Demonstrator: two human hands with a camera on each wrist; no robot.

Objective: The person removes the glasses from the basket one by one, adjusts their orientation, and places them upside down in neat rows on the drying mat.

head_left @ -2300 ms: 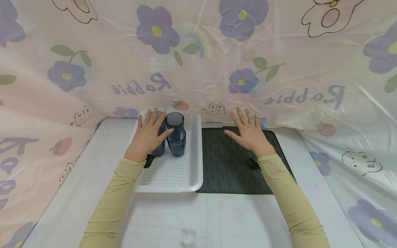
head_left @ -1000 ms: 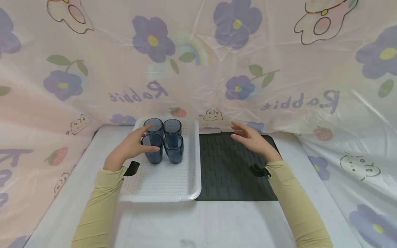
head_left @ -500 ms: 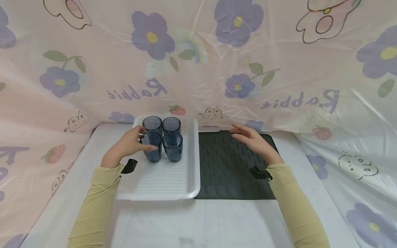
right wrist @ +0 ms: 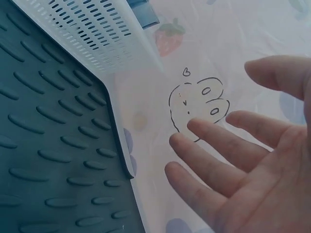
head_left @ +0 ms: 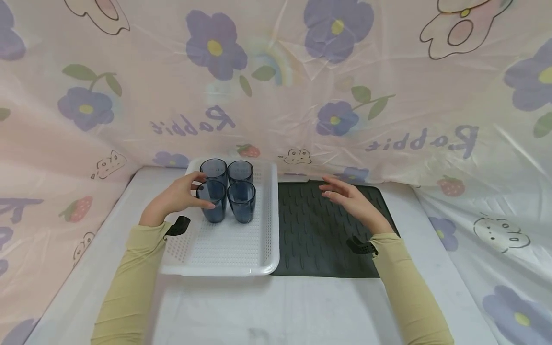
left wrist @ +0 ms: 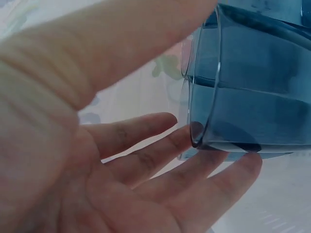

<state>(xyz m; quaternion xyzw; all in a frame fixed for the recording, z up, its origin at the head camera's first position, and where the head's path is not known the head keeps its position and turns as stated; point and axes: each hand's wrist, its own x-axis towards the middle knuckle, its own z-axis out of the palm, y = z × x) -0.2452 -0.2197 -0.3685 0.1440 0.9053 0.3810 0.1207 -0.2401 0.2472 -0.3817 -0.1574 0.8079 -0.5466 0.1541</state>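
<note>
Several blue-grey drinking glasses stand upright, grouped at the back of a white perforated tray (head_left: 224,254). My left hand (head_left: 172,199) is at the front-left glass (head_left: 217,213), thumb across its near side and fingers at its far-left side. In the left wrist view, fingertips (left wrist: 250,165) touch this glass (left wrist: 257,97) near the rim. Beside it stand the front-right glass (head_left: 243,208), the back-right glass (head_left: 240,171) and the back-left glass (head_left: 214,167). My right hand (head_left: 353,203) hovers above the dark mat (head_left: 315,239), fingers loosely extended and holding nothing.
The ridged mat lies directly right of the tray, on a white table (head_left: 215,306). A patterned curtain (head_left: 276,105) rises behind the table and along both sides. Black straps (head_left: 362,247) circle both wrists.
From spread flat above the tray and mat, both hands have turned sideways. My left hand has come down around the front-left glass; my right hand has stayed over the mat.
</note>
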